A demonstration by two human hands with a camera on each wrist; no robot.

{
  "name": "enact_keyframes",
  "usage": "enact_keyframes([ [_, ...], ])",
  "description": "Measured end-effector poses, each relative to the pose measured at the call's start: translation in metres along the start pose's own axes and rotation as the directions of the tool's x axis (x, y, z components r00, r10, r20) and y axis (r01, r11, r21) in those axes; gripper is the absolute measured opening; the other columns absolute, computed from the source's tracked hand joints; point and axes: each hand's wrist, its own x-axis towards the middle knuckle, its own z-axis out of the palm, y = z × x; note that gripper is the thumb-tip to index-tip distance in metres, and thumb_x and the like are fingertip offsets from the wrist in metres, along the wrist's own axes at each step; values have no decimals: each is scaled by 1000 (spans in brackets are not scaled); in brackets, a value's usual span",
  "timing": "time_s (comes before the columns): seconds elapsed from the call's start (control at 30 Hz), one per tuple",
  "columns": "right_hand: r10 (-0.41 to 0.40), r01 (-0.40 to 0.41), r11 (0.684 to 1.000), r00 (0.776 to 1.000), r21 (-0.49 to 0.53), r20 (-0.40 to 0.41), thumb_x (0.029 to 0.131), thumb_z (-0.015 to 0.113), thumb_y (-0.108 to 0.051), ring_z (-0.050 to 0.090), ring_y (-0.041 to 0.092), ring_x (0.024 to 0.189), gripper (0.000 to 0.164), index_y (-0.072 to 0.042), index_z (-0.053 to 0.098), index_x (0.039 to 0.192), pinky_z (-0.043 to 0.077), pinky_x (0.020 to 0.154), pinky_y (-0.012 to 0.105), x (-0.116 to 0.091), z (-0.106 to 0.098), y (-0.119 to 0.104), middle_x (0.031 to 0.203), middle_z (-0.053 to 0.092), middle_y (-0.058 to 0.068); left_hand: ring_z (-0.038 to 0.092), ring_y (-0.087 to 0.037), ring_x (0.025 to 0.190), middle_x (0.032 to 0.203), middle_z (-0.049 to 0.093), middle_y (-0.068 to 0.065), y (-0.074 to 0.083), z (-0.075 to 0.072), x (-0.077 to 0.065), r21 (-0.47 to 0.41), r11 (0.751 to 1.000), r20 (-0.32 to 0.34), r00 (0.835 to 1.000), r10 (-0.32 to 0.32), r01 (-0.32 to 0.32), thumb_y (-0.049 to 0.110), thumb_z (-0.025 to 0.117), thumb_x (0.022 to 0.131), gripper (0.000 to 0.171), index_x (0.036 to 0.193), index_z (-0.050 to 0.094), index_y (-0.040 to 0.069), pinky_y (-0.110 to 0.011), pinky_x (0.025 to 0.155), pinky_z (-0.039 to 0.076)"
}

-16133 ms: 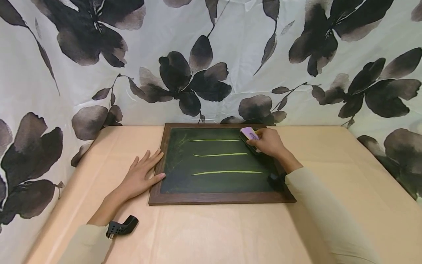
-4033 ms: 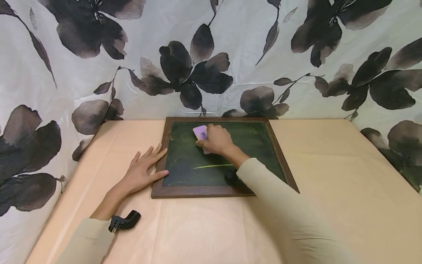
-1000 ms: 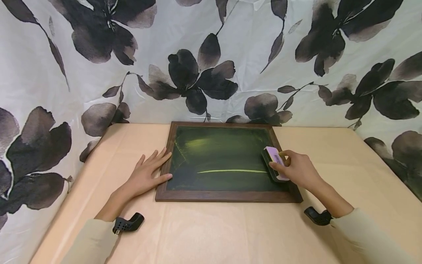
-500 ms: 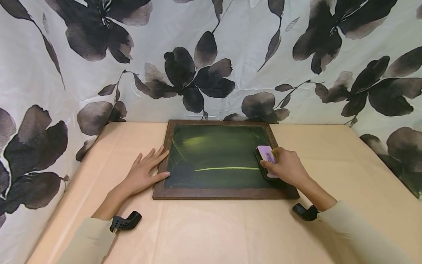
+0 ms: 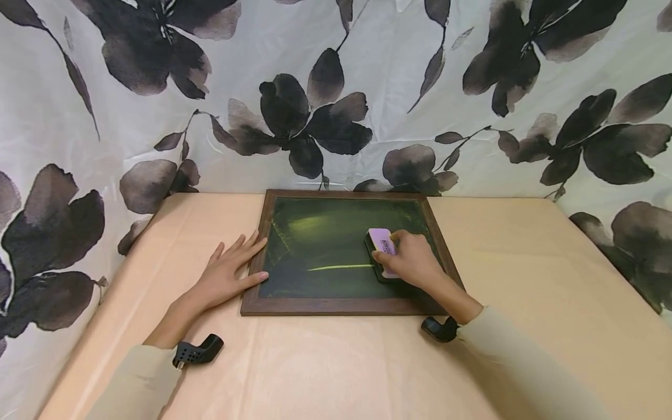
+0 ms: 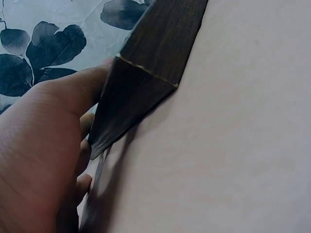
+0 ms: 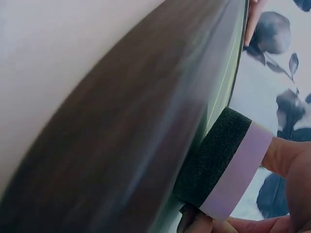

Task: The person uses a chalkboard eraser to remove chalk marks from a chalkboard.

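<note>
A chalkboard [image 5: 325, 251] in a dark brown wooden frame lies on the table. My right hand [image 5: 417, 262] grips a chalkboard eraser [image 5: 381, 245], lilac on top with a dark felt underside, against the board's lower middle. In the right wrist view the eraser's felt [image 7: 214, 155] meets the board surface. One yellow chalk line [image 5: 338, 268] runs left from the eraser. A yellow smear [image 5: 310, 224] marks the upper left. My left hand [image 5: 226, 277] rests with fingers spread at the frame's left side, fingertips on its edge; in the left wrist view the frame corner [image 6: 141, 73] shows beside that hand.
The board sits at the back of a table [image 5: 315, 367] with a pale peach cover. Right behind it hangs a white curtain [image 5: 399, 64] with dark flowers. Black wrist cameras [image 5: 198, 352] are strapped to both forearms.
Three chalk lines showed earlier; the upper two are wiped to smears. Within the last second, the eraser in my right hand slid left along the lowest line, shortening it. My left hand stayed put.
</note>
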Motion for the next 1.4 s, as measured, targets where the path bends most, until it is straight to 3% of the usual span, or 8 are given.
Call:
enact_keyframes([
  [0.27,-41,42,998,999,-37,26,83,73,-35,57,17,56,58,10,60,116,43,42,26,16,19,-39,78,62,12,12,-36,143,158,16,-9,-2,-1,-2,-7,1000,-8,1000,-14,14,53,57,91,77,153,28,18,-61,110,-2],
  [0.5,-93,94,995,995,-25,32,84,72,-36,56,19,57,46,5,62,102,44,45,27,27,39,-72,74,57,8,12,-36,143,158,17,-9,-4,1,-2,-4,1000,-7,1000,-16,16,54,56,91,77,153,28,18,-61,110,-2],
  [0.83,-167,169,985,984,-26,55,84,71,-37,55,17,54,42,3,61,97,45,44,26,33,59,-113,72,55,7,12,-35,144,158,17,-8,-3,2,-1,-2,1000,-15,1000,-7,7,54,57,90,76,153,29,19,-62,110,-2],
  [1.03,-188,190,981,980,-26,70,84,71,-37,54,15,49,39,0,60,89,45,41,25,33,67,-128,68,55,5,12,-34,144,158,19,-7,-1,3,0,-7,1000,-13,1000,-6,6,54,56,91,76,153,30,20,-61,110,-2],
  [1.4,-219,225,971,973,-85,73,83,72,-40,58,18,58,50,4,60,102,49,49,28,29,74,-139,75,58,7,14,-36,143,157,21,-9,3,2,0,-8,1000,-25,1000,1,-2,53,57,90,75,152,32,19,-62,110,-1],
])
